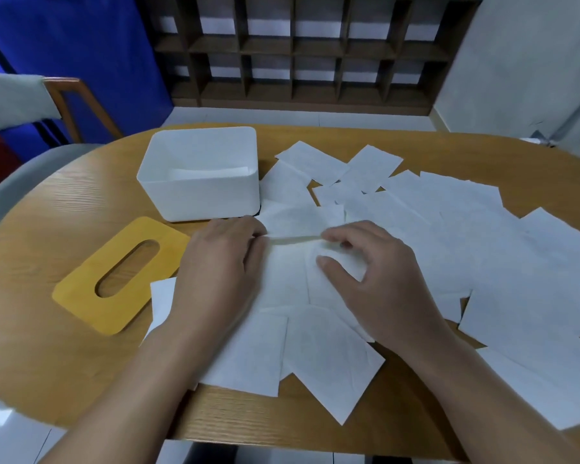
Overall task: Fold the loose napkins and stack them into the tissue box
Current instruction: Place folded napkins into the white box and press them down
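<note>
One oval wooden counter (64, 329) carries all task items. Loose napkins (466, 236): white sheets, overlapping, spread from centre to right edge; exact count cannot be told, well over ten. One tissue box (198, 195), white, open-topped, stands left of centre at the far side, long axis left to right; folded napkins (208, 172) lie flat inside it, number unclear. One yellow lid (121, 276) with an oval slot lies flat near the box, long axis diagonal. Two hands work one napkin (282, 279) just in front of the box: left hand (221, 262) grip pinches its fold line, right hand (365, 272) grip pinches the same crease, which runs left to right.
</note>
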{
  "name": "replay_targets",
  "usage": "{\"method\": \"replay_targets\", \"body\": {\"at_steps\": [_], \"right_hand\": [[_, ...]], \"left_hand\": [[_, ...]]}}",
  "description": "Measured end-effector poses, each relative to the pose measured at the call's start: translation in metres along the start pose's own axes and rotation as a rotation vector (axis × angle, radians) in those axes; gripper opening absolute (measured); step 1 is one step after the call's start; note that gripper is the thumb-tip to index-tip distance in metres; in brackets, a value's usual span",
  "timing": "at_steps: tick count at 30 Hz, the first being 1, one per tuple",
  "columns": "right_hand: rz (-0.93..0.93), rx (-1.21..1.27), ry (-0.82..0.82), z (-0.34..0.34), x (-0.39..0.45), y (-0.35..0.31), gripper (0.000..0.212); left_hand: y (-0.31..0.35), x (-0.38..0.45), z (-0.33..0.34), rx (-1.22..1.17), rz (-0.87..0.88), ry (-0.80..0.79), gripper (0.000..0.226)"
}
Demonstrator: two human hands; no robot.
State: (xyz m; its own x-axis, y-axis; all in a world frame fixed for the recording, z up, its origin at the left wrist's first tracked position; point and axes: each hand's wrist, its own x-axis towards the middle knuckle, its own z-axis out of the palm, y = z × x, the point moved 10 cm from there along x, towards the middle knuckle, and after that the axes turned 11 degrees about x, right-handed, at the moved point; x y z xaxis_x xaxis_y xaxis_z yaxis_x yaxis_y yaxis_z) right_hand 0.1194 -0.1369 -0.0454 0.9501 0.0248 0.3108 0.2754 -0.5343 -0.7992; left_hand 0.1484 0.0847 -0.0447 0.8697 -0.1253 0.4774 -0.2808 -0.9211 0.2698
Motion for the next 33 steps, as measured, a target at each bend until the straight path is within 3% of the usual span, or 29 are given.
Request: {"method": "replay_targets", "body": {"at_steps": [3,5,8,10,12,14,17,21,24,29,33], "right_hand": [[-0.103,-0.120,-0.035,-0.004,0.004,-0.015,0.061],[-0.181,-0.165,-0.044,-0.008,0.005,-0.025,0.065],[-0.119,0.017,0.023,-0.025,0.000,-0.026,0.036],[-0.021,0.184,0.047,-0.034,-0.004,-0.021,0.016],[0.053,0.231,-0.004,-0.033,-0.006,-0.013,0.010],[0.102,0.188,-0.092,-0.024,-0.009,-0.004,0.011],[0.074,0.029,-0.157,-0.015,-0.015,0.003,0.007],[-0.009,-0.145,-0.226,-0.003,-0.016,0.006,0.007],[-0.046,-0.230,-0.194,-0.003,-0.013,0.007,0.009],[0.046,-0.038,-0.060,-0.008,-0.009,0.010,0.016],[0.093,-0.062,-0.088,0.012,-0.005,0.010,0.025]], "left_hand": [[0.015,-0.004,-0.019,-0.135,0.024,0.000,0.010],[0.025,-0.010,-0.026,-0.287,0.032,-0.059,0.006],[0.029,-0.017,-0.022,-0.522,-0.031,-0.146,0.005],[0.026,-0.021,-0.014,-0.597,-0.092,-0.204,0.016],[0.026,-0.025,-0.008,-0.568,-0.115,-0.253,0.029],[0.027,-0.027,-0.005,-0.508,-0.124,-0.298,0.028],[0.025,-0.032,0.001,-0.413,-0.111,-0.353,0.016],[0.027,-0.037,0.007,-0.200,-0.040,-0.396,0.020],[0.025,-0.031,0.003,-0.049,0.002,-0.340,0.026],[0.011,-0.021,0.002,-0.168,-0.079,-0.284,0.021],[0.002,-0.023,0.012,-0.017,-0.119,-0.272,0.055]]}}
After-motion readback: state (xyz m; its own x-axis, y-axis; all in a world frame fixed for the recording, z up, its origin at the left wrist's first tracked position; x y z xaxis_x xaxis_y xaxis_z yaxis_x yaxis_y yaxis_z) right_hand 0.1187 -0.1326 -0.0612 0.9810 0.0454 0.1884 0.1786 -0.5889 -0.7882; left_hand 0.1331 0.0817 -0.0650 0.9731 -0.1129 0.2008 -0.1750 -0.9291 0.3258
